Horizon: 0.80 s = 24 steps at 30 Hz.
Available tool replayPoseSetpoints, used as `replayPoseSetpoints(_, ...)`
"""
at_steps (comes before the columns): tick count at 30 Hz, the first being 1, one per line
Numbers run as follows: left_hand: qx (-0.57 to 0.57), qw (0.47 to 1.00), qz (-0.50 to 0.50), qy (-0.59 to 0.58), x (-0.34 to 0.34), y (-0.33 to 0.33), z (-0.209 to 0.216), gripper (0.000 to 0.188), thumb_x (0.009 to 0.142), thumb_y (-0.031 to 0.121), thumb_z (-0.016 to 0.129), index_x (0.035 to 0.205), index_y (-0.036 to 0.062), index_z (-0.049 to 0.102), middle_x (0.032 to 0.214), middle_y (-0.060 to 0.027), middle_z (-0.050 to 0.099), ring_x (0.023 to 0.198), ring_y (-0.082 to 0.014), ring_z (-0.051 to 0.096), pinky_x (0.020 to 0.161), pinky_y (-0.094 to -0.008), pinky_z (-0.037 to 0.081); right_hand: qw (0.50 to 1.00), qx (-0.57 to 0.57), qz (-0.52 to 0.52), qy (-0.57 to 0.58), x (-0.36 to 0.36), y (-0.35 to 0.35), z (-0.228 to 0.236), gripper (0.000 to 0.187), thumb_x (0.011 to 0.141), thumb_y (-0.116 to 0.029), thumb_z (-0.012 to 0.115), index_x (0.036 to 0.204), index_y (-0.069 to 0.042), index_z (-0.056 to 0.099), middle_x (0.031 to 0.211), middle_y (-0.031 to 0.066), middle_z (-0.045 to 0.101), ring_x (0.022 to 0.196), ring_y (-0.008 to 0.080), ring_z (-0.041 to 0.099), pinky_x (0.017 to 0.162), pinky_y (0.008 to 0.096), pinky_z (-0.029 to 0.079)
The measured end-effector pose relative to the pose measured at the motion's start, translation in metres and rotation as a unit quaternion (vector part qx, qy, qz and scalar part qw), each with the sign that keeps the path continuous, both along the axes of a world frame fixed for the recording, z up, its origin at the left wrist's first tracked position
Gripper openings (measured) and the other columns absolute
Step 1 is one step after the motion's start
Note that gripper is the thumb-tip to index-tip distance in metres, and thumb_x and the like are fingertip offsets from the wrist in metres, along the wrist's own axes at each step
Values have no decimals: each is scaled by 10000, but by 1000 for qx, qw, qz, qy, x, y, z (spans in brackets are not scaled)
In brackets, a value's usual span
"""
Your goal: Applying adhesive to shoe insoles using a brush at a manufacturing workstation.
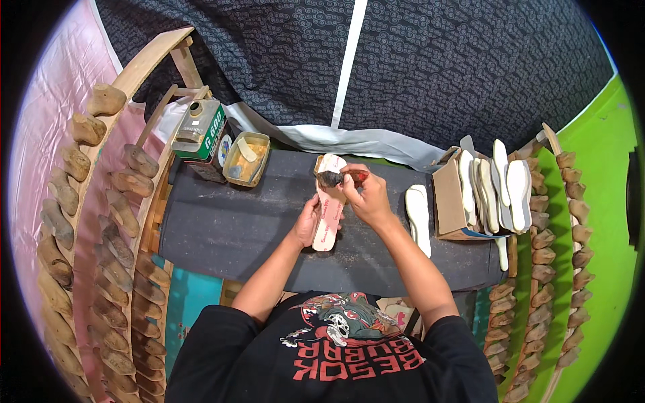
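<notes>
Head view: my left hand (pixel 308 220) grips the sole (pixel 329 216), my right hand (pixel 369 199) holds the brush (pixel 329 178), and uneven brush pressure could twist the sole loose.

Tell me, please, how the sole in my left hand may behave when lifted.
The sole is probably fairly stiff: it looks straight although the left hand grips only its middle. It seems light, as one hand holds it. It should hardly roll, because its face looks broad and flat.

Pale, red-printed insole (pixel 328 213) beneath dark-bristled brush (pixel 329 178)
</notes>
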<state>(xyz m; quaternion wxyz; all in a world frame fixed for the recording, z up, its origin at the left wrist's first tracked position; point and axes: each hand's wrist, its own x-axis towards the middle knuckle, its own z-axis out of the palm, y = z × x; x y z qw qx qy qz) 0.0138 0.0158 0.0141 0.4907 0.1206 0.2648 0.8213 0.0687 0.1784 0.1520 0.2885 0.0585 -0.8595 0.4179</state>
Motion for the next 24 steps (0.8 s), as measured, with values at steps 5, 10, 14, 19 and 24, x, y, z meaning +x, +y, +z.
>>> replayPoseSetpoints(5,-13,1000,-6,23,7,9,18,613,1062,570,350,1358,85,581,1124,-114,699,970,-237,688,807,-402,599,995,-60,-64,46,-16,14,11,173,1027,-104,594,1129,16,665,842,68,744,763,103,702,708,269,560)
replayPoseSetpoints(10,34,999,-21,37,-2,8,-11,631,1065,584,365,1401,83,552,1203,-112,680,974,-232,679,803,-395,600,995,-92,-26,-33,-7,7,-1,166,1033,-101,584,1123,19,656,808,63,736,744,97,700,687,266,569)
replayPoseSetpoints(14,7,1000,-14,19,1,11,3,652,1062,596,383,1415,68,530,1176,-101,686,960,-198,694,799,-370,618,994,-89,-55,-21,-8,11,6,168,1034,-104,584,1117,20,661,812,67,741,741,96,700,689,260,568)
replayPoseSetpoints(19,-7,1000,-10,26,3,12,13,632,1065,600,363,1381,89,559,1155,-96,679,988,-236,675,804,-410,589,991,-101,-90,17,-18,14,19,166,1035,-98,574,1114,18,664,823,76,748,735,94,697,674,267,562)
replayPoseSetpoints(24,27,1000,-14,7,-3,10,0,626,1064,601,370,1394,100,550,1153,-98,684,985,-235,676,800,-423,586,993,-96,-29,-65,1,4,5,154,1035,-89,573,1097,22,659,814,63,742,729,89,692,682,252,563)
